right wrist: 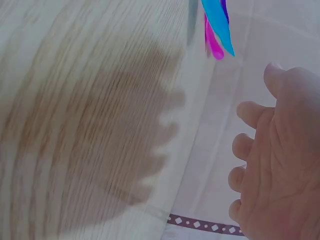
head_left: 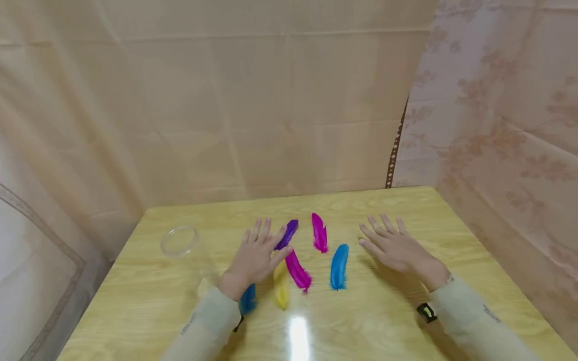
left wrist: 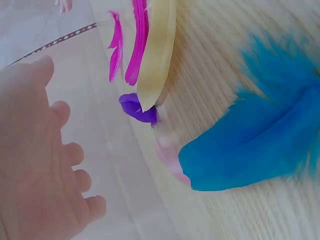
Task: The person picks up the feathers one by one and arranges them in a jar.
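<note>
My left hand [head_left: 257,258] hovers palm down over the table with its fingers spread, holding nothing. Under and beside it lie feathers: a purple one [head_left: 291,230], a magenta one [head_left: 298,271], a yellow one [head_left: 282,288] and a blue one [head_left: 248,299], partly hidden by the wrist. Farther right are a second magenta feather [head_left: 319,233] and a second blue feather [head_left: 339,266]. To the right of these, my right hand [head_left: 402,250] is also held flat and spread above the tabletop. In the right wrist view its shadow falls on the wood, and the palm [right wrist: 280,165] holds nothing.
A clear round container [head_left: 179,255] stands on the left of the wooden table [head_left: 370,326], its lower part partly behind the left forearm. Beige cloth [head_left: 253,110] hangs behind the table, and a floral cloth [head_left: 506,125] hangs along the right side.
</note>
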Available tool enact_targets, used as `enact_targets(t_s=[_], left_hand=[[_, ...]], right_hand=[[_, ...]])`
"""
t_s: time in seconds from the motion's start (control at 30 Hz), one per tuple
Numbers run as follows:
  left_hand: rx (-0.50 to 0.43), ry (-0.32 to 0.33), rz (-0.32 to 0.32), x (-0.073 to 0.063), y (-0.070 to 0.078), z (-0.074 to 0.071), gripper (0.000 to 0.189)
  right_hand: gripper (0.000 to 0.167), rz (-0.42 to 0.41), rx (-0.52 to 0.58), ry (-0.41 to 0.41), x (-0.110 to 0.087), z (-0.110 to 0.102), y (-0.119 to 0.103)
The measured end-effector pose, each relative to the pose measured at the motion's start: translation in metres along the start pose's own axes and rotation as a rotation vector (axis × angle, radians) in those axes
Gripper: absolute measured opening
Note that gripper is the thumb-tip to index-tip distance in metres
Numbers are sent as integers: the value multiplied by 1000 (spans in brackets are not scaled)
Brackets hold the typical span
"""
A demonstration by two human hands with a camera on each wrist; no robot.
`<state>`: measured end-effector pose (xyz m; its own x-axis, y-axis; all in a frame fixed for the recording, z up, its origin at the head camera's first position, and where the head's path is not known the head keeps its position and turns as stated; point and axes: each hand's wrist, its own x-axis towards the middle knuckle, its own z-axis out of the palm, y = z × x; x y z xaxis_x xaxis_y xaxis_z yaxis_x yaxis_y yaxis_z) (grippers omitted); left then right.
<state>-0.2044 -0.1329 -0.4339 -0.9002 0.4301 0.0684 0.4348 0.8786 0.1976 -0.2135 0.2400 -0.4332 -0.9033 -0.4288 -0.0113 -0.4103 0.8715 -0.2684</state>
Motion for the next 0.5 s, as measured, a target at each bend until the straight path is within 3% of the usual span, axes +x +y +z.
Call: enact_targets(t_s=[0.27,0.37,0.5], left_hand=[[31,-41,33,10,17,-30,68],[17,-37,72,10,29,-51,70],[-72,-73,121,2,43,-87,73]], right_hand=[[66,-20,-37,-42,13,-12,-8],[68,-39,-25,-60,19,-20,-12],[68,-68,102,-115,26,-27,-18]])
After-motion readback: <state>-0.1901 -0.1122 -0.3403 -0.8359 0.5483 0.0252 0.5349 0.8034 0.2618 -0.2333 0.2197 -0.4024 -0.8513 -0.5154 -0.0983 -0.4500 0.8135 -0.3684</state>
